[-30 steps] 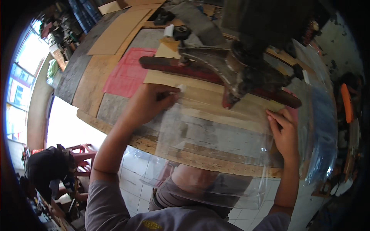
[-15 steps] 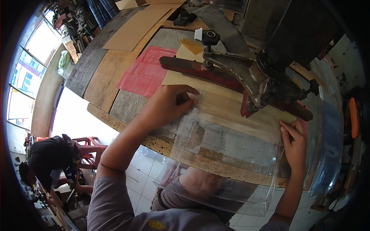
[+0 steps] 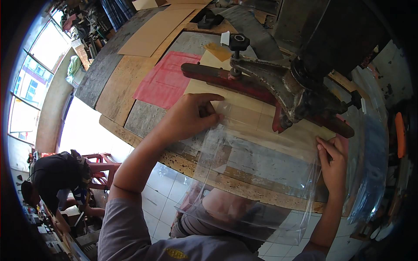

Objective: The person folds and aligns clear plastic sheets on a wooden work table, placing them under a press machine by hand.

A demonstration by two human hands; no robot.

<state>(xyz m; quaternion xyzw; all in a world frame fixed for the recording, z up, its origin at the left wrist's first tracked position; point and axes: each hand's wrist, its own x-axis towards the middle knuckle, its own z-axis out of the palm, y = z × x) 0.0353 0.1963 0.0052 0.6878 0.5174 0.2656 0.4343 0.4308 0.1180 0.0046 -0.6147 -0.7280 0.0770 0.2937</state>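
A clear plastic sheet point(image 3: 261, 152) spans my two hands and hangs over the table's near edge toward my lap. My left hand point(image 3: 189, 115) holds its far left corner, index finger stretched forward and thumb lower on the film. At the right edge, my right hand point(image 3: 333, 154) pinches the sheet between thumb and fingers. Under the film's far edge lies a pale yellow sheet point(image 3: 257, 104). Just beyond my hands, the long red bar point(image 3: 213, 78) of a press stands over the yellow sheet, fixed to a worn metal bracket point(image 3: 270, 78).
A pink sheet point(image 3: 163, 80) lies left of the press, with brown cardboard point(image 3: 152, 32) farther back. Clear plastic film point(image 3: 370, 174) hangs at the right, near an orange-handled tool point(image 3: 399, 135). Another person point(image 3: 56, 182) bends over at lower left beside a red stool point(image 3: 102, 167).
Both hands keep their hold on the plastic sheet, practically in place. The whole view has shifted very slightly.
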